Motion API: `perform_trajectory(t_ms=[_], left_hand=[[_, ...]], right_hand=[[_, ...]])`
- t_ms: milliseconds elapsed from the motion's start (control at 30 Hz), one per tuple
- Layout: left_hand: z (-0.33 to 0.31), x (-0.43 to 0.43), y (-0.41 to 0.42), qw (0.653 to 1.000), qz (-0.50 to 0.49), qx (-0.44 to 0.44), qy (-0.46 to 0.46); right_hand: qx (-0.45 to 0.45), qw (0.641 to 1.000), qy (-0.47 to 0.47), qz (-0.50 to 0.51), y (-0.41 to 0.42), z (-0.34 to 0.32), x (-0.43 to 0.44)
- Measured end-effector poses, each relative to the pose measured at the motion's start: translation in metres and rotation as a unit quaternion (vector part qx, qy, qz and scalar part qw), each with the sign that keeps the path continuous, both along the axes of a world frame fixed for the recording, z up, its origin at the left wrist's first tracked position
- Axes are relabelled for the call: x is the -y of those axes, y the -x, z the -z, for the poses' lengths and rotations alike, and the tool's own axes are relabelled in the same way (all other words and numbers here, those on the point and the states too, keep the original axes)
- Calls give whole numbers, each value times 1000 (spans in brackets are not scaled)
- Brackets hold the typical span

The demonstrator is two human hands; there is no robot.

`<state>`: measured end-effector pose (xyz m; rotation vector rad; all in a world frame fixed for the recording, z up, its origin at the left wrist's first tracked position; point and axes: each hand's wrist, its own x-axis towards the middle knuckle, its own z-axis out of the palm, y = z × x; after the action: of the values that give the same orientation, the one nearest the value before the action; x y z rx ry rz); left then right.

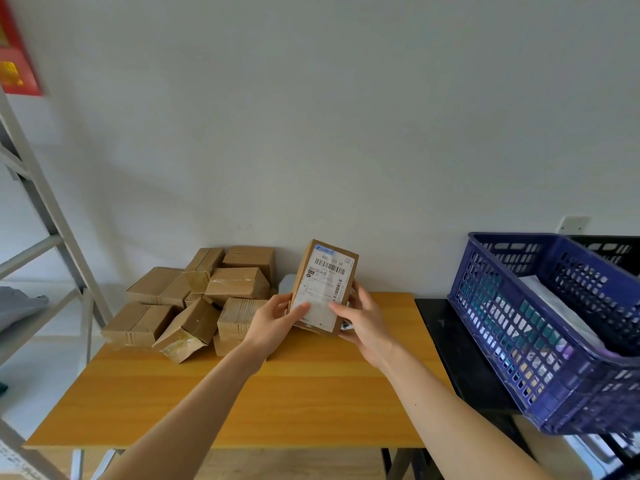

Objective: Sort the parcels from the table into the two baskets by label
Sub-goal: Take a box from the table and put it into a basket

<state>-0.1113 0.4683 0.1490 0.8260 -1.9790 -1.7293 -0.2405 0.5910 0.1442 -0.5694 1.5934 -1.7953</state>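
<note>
Single head-worn view, aimed forward and slightly down at the wall (346, 116). Set close above the table (311, 393).

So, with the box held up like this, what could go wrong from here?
1. The left hand and right hand grip only the lower end of the held parcel, so it may slip onto the table.
2. The hands cover the lower part of the label; a misread could mean the wrong basket.
3. The black basket sits behind the blue basket, so a toss there may fall short.
</note>
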Motion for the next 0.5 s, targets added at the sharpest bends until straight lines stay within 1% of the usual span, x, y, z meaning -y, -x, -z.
perform_trajectory(t_ms=[100,267,500], left_hand=[[1,-1,4,1000,22,-3,7],[1,-7,15,998,68,-6,6],[12,-23,43,992,128,5,-2]], right_hand=[[-12,1000,-15,11,0,0,-8],[4,999,-23,48,5,6,-26],[9,993,-62,97,12,12,-60]])
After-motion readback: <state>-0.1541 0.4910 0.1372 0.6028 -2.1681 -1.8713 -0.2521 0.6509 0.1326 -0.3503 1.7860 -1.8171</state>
